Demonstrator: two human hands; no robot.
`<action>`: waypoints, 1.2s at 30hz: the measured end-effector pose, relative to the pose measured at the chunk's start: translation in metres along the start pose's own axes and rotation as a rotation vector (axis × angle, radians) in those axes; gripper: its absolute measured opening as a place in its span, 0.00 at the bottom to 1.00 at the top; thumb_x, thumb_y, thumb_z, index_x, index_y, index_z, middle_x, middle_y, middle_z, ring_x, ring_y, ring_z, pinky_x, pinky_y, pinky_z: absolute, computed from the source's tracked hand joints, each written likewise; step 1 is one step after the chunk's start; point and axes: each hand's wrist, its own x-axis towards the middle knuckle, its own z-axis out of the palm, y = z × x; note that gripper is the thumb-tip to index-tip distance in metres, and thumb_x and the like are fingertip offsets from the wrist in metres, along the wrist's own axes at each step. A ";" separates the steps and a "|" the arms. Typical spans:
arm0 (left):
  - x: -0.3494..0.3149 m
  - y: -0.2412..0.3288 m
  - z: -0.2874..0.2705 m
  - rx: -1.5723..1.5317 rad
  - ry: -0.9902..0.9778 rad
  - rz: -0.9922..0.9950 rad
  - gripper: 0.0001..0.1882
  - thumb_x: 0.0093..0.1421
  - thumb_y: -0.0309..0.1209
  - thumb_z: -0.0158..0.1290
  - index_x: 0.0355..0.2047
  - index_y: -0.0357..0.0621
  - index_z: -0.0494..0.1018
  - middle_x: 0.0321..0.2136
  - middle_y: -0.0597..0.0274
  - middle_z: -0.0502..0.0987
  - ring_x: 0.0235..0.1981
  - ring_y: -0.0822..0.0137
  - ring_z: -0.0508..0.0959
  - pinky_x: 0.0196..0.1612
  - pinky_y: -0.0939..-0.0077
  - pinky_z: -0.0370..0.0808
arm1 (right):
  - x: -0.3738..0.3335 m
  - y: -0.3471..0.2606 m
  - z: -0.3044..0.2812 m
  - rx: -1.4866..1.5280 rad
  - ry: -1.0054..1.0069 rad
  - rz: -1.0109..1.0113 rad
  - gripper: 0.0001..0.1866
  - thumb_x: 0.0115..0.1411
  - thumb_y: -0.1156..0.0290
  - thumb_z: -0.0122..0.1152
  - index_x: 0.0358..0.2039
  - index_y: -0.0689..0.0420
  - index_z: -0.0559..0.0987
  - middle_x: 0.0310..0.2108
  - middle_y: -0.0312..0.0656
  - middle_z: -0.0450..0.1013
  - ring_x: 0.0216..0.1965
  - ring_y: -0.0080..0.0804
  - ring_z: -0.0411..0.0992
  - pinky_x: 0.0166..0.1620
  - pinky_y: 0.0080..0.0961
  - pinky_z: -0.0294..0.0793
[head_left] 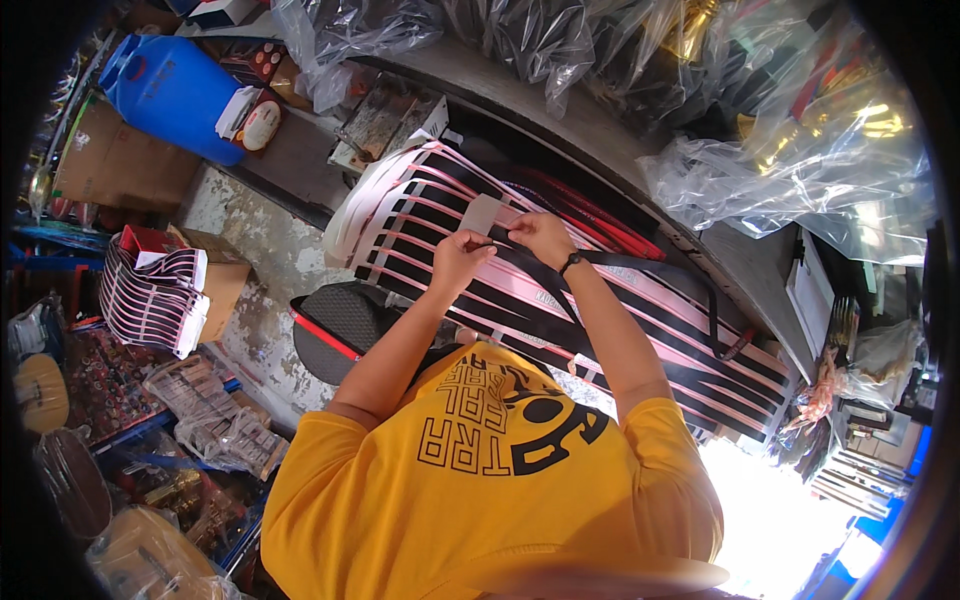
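My left hand [462,264] and my right hand [543,241] are close together, fingers pinched at a black strap [516,262]. The strap trails off to the right past my right wrist, which wears a dark band. Just beyond my fingertips is a small pale grey card [481,212]; whether a hand touches it is unclear. Beneath both hands lies a long sheet of pink and black stripes [420,227], its strips running to the right. Red and black straps [610,232] lie along its far side.
Clear plastic bags [800,170] with gold items hang at the far right. On the left stand a blue barrel [165,90] and a cardboard box [228,290] with striped sheets against it. A dark cushioned seat [345,325] is near my left forearm.
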 end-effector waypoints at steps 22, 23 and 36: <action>-0.016 0.011 0.022 -0.414 0.141 0.027 0.12 0.56 0.15 0.59 0.39 0.39 0.72 0.33 0.66 0.74 0.34 0.76 0.75 0.41 0.81 0.78 | -0.022 -0.003 0.009 0.054 0.200 -0.100 0.10 0.56 0.69 0.67 0.39 0.57 0.84 0.32 0.41 0.81 0.32 0.25 0.76 0.38 0.22 0.73; -0.016 0.013 0.021 -0.419 0.145 -0.007 0.12 0.56 0.15 0.58 0.39 0.39 0.72 0.33 0.65 0.75 0.34 0.75 0.76 0.41 0.80 0.79 | -0.021 -0.003 0.010 0.059 0.204 -0.105 0.10 0.56 0.69 0.67 0.38 0.57 0.84 0.32 0.40 0.81 0.31 0.24 0.76 0.38 0.22 0.73; -0.018 0.007 0.019 -0.497 0.170 0.085 0.20 0.53 0.12 0.59 0.42 0.41 0.65 0.32 0.59 0.77 0.34 0.71 0.78 0.40 0.77 0.80 | -0.014 0.018 0.017 0.325 0.148 -0.034 0.11 0.54 0.67 0.69 0.35 0.60 0.84 0.30 0.38 0.80 0.31 0.22 0.75 0.39 0.20 0.72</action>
